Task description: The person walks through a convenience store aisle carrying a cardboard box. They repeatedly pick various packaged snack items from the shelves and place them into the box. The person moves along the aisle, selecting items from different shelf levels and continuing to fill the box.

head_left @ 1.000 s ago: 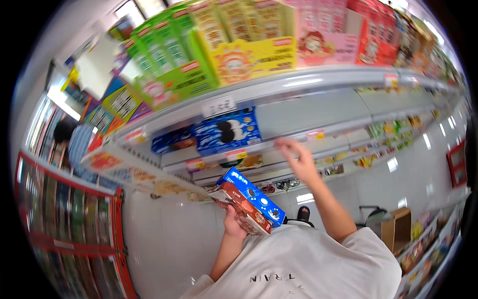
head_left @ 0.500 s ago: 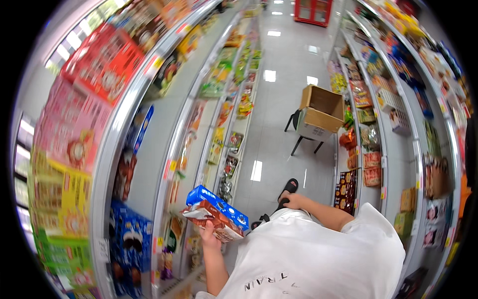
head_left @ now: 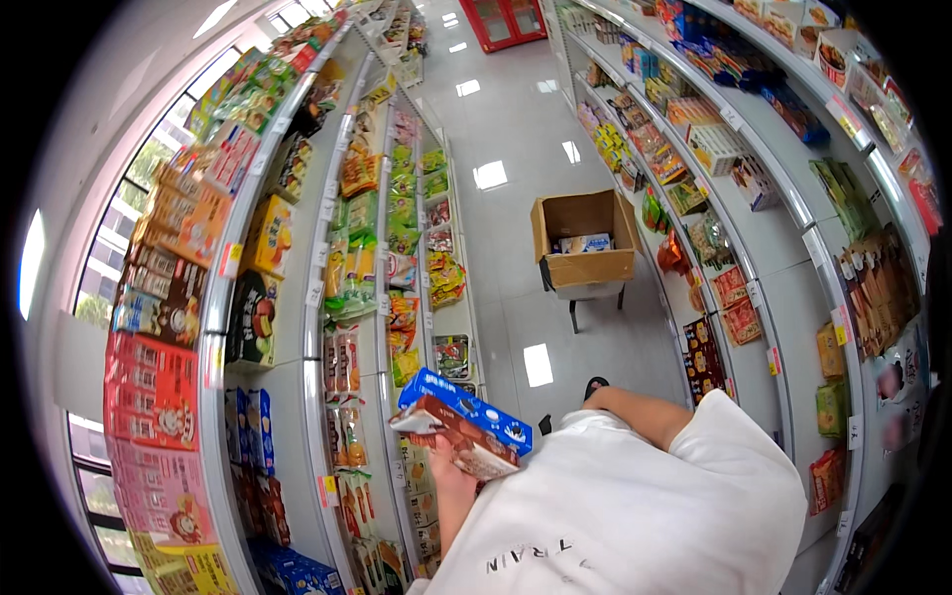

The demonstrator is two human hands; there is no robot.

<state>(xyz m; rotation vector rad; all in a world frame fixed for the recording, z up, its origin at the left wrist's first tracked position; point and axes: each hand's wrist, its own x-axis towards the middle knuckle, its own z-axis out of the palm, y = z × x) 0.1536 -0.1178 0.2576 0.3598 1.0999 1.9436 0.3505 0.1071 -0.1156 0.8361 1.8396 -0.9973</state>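
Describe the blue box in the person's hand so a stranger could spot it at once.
At the bottom, find the white shirt, then the left hand beside it. That hand holds the brown box, with the blue box alongside, higher in the picture; bright blue sets it apart from its brown neighbour.

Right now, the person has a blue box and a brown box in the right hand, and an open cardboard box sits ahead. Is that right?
Not quite: the head view shows the left hand holding the blue box and the brown box. The open cardboard box does sit ahead.
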